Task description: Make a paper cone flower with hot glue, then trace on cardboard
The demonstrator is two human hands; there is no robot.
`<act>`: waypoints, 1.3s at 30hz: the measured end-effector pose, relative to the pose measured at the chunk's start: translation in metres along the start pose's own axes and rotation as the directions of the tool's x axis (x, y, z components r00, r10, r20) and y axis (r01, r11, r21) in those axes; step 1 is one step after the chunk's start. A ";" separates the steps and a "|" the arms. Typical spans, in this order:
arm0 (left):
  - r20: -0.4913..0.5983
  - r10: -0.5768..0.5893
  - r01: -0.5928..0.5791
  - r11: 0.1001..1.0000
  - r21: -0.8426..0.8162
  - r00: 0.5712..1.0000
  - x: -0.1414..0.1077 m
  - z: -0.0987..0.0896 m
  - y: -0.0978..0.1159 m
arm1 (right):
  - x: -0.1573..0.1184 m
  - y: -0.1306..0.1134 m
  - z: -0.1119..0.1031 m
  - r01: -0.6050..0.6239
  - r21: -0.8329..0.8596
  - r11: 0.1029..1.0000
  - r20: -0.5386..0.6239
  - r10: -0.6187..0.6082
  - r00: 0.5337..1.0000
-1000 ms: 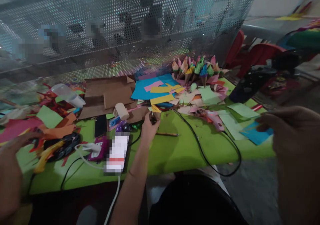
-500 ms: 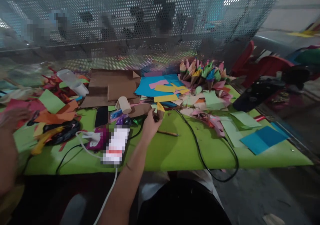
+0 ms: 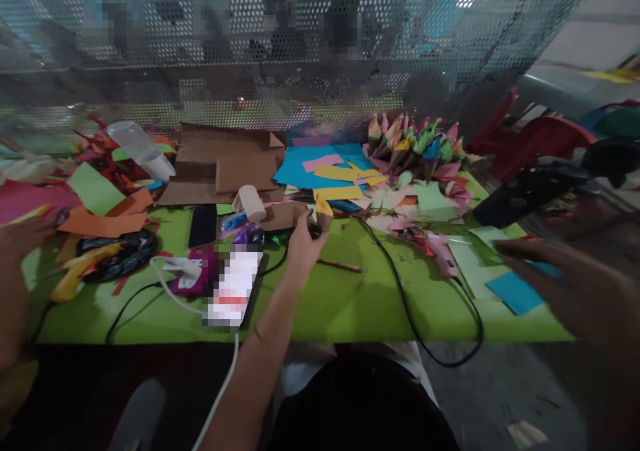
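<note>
My left hand (image 3: 304, 243) is closed around a small brown paper cone (image 3: 323, 223) with yellow paper (image 3: 323, 204) showing at its top. It is held above the green table (image 3: 345, 317), near a thin brown stick (image 3: 341, 265). On the right, my right hand (image 3: 565, 281) is smeared by motion, over blue paper (image 3: 517, 293) and pale green sheets (image 3: 470, 271). Whether it touches them or holds anything I cannot make out. Left of it lies a pink glue gun (image 3: 442, 254) with a black cord.
Several finished paper cones (image 3: 430, 147) stand at the back right. A black bottle-like object (image 3: 515, 194) leans nearby. A lit phone (image 3: 235, 284) and a purple power socket (image 3: 193, 271) lie front left. At far left is another person's hand (image 3: 30, 234), near a yellow glue gun (image 3: 75, 281).
My right hand has come into view from the right, over the blue paper. My left hand still holds the cone in about the same place. The view has shifted slightly.
</note>
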State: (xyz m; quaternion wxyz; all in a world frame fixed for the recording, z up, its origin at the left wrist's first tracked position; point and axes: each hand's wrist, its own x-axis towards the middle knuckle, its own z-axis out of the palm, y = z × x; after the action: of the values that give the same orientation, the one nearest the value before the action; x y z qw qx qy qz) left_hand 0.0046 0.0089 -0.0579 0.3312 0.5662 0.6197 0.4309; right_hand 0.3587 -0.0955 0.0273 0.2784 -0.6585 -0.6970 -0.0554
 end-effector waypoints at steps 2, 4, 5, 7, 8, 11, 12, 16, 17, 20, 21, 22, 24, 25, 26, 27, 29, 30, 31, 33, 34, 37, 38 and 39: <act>-0.006 0.007 -0.007 1.000 -0.011 1.000 0.000 -0.002 0.001 | 0.030 -0.023 0.049 0.114 0.188 0.976 0.148 -0.143 0.979; -0.005 0.003 -0.003 1.000 -0.005 1.000 -0.001 -0.003 0.003 | 0.057 -0.052 0.096 0.186 0.342 0.921 0.273 -0.286 0.918; -0.006 -0.002 0.002 1.000 -0.002 1.000 -0.001 -0.004 0.004 | 0.068 -0.067 0.115 0.206 0.353 0.913 0.309 -0.322 0.895; -0.009 -0.008 0.008 1.000 0.001 1.000 -0.001 -0.005 0.006 | 0.085 -0.095 0.144 0.244 0.276 0.930 0.394 -0.341 0.853; -0.011 -0.010 0.010 1.000 0.002 1.000 -0.001 -0.005 0.006 | 0.090 -0.107 0.154 0.270 0.217 0.938 0.442 -0.341 0.829; -0.005 -0.017 0.017 1.000 -0.003 1.000 -0.001 -0.005 0.008 | 0.097 -0.131 0.171 0.331 0.021 0.943 0.534 -0.291 0.794; 0.001 -0.019 0.019 1.000 -0.010 1.000 -0.002 -0.005 0.009 | 0.098 -0.135 0.174 0.349 -0.028 0.937 0.547 -0.278 0.789; 0.013 -0.016 0.016 0.999 -0.046 1.000 -0.004 -0.006 0.014 | 0.103 -0.135 0.176 0.351 -0.090 0.932 0.560 -0.244 0.792; 0.014 -0.014 0.015 0.999 -0.051 1.000 -0.005 -0.007 0.015 | 0.105 -0.132 0.175 0.332 -0.089 0.939 0.556 -0.230 0.799; 0.021 -0.009 0.010 0.997 -0.071 1.000 -0.006 -0.007 0.017 | 0.115 -0.120 0.171 0.289 -0.092 0.953 0.539 -0.196 0.819; 0.022 -0.007 0.009 0.997 -0.078 1.000 -0.006 -0.007 0.017 | 0.118 -0.116 0.169 0.289 -0.099 0.952 0.539 -0.193 0.820; 0.023 -0.006 0.008 0.997 -0.082 1.000 -0.006 -0.007 0.017 | 0.120 -0.113 0.168 0.295 -0.108 0.949 0.545 -0.192 0.816; 0.024 -0.010 0.012 0.996 -0.089 1.000 -0.006 -0.006 0.017 | 0.121 -0.110 0.168 0.316 -0.125 0.940 0.567 -0.194 0.801; 0.025 -0.013 0.016 0.995 -0.095 1.000 -0.006 -0.006 0.016 | 0.120 -0.111 0.169 0.326 -0.135 0.936 0.578 -0.194 0.793; 0.027 -0.015 0.018 0.994 -0.104 1.000 -0.006 -0.005 0.016 | 0.119 -0.112 0.170 0.337 -0.145 0.930 0.587 -0.193 0.786; 0.025 -0.016 0.018 0.993 -0.116 1.000 -0.005 -0.005 0.015 | 0.118 -0.113 0.171 0.346 -0.155 0.925 0.592 -0.193 0.782; 0.025 -0.011 0.014 0.990 -0.141 1.000 -0.005 -0.004 0.014 | 0.116 -0.116 0.175 0.372 -0.179 0.911 0.602 -0.198 0.774; 0.026 -0.006 0.010 0.989 -0.149 1.000 -0.005 -0.003 0.013 | 0.116 -0.117 0.176 0.388 -0.191 0.902 0.608 -0.202 0.768; 0.026 -0.003 0.007 0.988 -0.152 1.000 -0.005 -0.003 0.012 | 0.116 -0.118 0.177 0.402 -0.199 0.894 0.614 -0.206 0.762; 0.022 -0.003 0.006 0.988 -0.152 1.000 -0.004 -0.002 0.010 | 0.117 -0.119 0.178 0.417 -0.207 0.885 0.625 -0.208 0.752; 0.020 -0.004 0.007 0.988 -0.154 1.000 -0.004 -0.002 0.010 | 0.118 -0.119 0.177 0.415 -0.205 0.886 0.628 -0.206 0.750; 0.012 0.000 0.002 0.987 -0.162 1.000 -0.004 -0.001 0.010 | 0.116 -0.122 0.173 0.393 -0.164 0.905 0.634 -0.209 0.745; 0.013 0.002 0.000 0.987 -0.162 1.000 -0.005 -0.001 0.010 | 0.115 -0.124 0.172 0.389 -0.145 0.910 0.637 -0.215 0.740; 0.016 0.004 -0.002 0.987 -0.161 1.000 -0.005 -0.001 0.011 | 0.113 -0.127 0.171 0.388 -0.130 0.912 0.641 -0.221 0.735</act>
State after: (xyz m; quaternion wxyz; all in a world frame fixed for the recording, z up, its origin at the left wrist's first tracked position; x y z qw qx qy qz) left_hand 0.0088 0.0035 -0.0478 0.3801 0.5422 0.5794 0.4753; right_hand 0.1870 0.0644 -0.0273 -0.0631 -0.5461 -0.8349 0.0268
